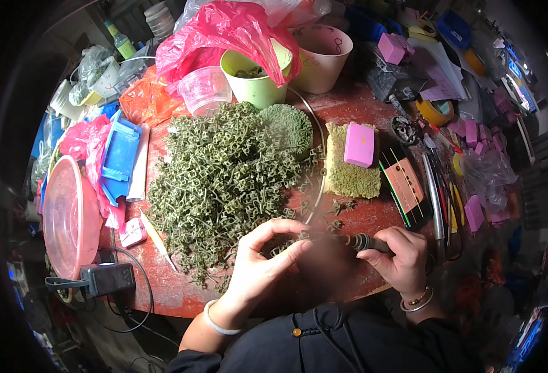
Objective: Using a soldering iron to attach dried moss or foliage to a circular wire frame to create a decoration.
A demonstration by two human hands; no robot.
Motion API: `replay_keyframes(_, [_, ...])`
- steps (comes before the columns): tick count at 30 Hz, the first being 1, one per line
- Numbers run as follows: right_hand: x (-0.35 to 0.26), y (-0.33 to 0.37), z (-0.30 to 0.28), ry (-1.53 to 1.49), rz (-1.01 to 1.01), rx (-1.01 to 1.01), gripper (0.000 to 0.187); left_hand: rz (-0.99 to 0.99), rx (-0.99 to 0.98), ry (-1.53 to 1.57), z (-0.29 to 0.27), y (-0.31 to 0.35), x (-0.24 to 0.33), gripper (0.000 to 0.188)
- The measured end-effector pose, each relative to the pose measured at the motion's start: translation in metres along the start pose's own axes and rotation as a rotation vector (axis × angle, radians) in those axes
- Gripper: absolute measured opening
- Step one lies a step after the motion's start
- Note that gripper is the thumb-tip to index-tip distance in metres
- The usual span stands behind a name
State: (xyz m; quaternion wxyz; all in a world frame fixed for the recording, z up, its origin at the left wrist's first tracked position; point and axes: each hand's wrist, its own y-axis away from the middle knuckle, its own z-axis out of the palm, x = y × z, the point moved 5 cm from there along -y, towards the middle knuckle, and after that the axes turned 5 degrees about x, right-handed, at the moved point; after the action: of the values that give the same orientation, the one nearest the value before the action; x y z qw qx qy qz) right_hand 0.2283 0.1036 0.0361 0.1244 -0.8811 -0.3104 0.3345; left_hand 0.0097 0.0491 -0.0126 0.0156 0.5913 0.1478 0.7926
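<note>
Left hand (268,248): pinches a small, blurred dull-green piece (306,235) at the fingertips.
Right hand (403,253): clamped around a grey cylindrical tool (373,243) pointing leftward.
Green clip-shaped heap (221,183): on the worn red desk (389,217).

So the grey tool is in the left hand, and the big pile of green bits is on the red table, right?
Not quite: the head view shows the grey tool in the right hand, not the left hand. The big pile of green bits is on the red table.
</note>
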Motion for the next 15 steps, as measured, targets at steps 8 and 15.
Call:
replay_keyframes(8, [0.0024, 0.0025, 0.0004, -0.019, 0.06, 0.0, 0.045, 0.023, 0.017, -0.01, -0.0009, -0.0007, -0.0004, 0.023])
replay_keyframes(15, [0.0013, 0.0018, -0.0004, -0.013, 0.027, 0.017, 0.042, 0.039, 0.012, -0.04, -0.0007, -0.0009, 0.0003, 0.023])
